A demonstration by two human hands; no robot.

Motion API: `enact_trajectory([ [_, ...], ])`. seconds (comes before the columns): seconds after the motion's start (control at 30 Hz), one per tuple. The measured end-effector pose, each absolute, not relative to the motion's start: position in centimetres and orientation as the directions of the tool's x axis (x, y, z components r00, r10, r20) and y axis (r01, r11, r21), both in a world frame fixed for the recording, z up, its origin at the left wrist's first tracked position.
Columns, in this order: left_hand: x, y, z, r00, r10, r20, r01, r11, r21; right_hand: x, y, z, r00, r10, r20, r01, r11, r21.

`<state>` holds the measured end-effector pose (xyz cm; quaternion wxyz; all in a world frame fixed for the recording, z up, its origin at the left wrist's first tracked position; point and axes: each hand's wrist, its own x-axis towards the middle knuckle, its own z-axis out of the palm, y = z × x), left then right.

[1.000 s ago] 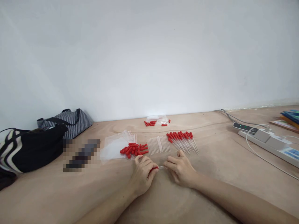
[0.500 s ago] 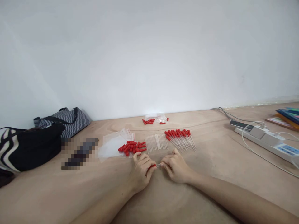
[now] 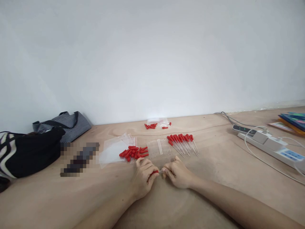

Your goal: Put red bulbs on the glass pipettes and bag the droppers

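Note:
My left hand (image 3: 145, 176) pinches a red rubber bulb (image 3: 155, 172) near the table's front. Facing it, my right hand (image 3: 175, 173) is closed on a thin clear tube (image 3: 160, 171), whose left end meets the bulb. Just beyond my left hand lies a pile of red bulbs (image 3: 133, 152), partly on clear plastic bags (image 3: 113, 149). A row of clear tubes (image 3: 158, 148) lies behind the gap between my hands. To its right are several tubes with red bulbs on their upper ends (image 3: 183, 143).
Farther back lie more red bulbs (image 3: 151, 126) and a small clear bag (image 3: 157, 121). A striped bag (image 3: 73, 125) and black cloth (image 3: 35, 152) are at left, beside a pixelated dark object (image 3: 81, 159). A power strip (image 3: 269, 146) with cables and some books (image 3: 293, 122) are at right.
My right hand has come slightly closer to my left, and less of the tube shows between them. The camera view has shifted a little.

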<state>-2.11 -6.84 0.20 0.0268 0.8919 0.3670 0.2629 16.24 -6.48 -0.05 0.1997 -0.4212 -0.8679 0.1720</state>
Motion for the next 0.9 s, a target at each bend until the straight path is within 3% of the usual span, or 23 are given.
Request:
enact_trajectory([
  [0.17,-1.9,-6.9,0.4,0.573,0.684,0.452,0.644,-0.716,0.268,16.2,-6.5,0.2,-0.577,0.793,0.195,0.632,0.585,-0.509],
  [0.37,-2.6,-5.8,0.7,0.508,0.699,0.504,0.702,-0.675,0.229,18.0,-5.6,0.8,-0.630,0.712,0.308,0.562,0.693,-0.452],
  [0.5,-3.5,-4.7,0.4,0.347,0.746,0.569,0.800,-0.552,0.236,19.4,-4.8,1.1,-0.500,0.794,0.345,0.615,0.606,-0.504],
  [0.6,-3.7,-4.5,0.0,0.367,0.753,0.547,0.815,-0.543,0.201,19.1,-5.3,1.1,-0.459,0.829,0.320,0.623,0.557,-0.549],
  [0.77,-3.3,-5.1,-0.3,0.438,0.719,0.540,0.807,-0.579,0.117,17.3,-7.4,-0.1,-0.495,0.802,0.334,0.674,0.597,-0.435],
  [0.9,-3.5,-4.8,-0.3,0.372,0.738,0.563,0.832,-0.534,0.150,16.4,-7.6,-0.5,-0.446,0.846,0.292,0.751,0.532,-0.392],
])
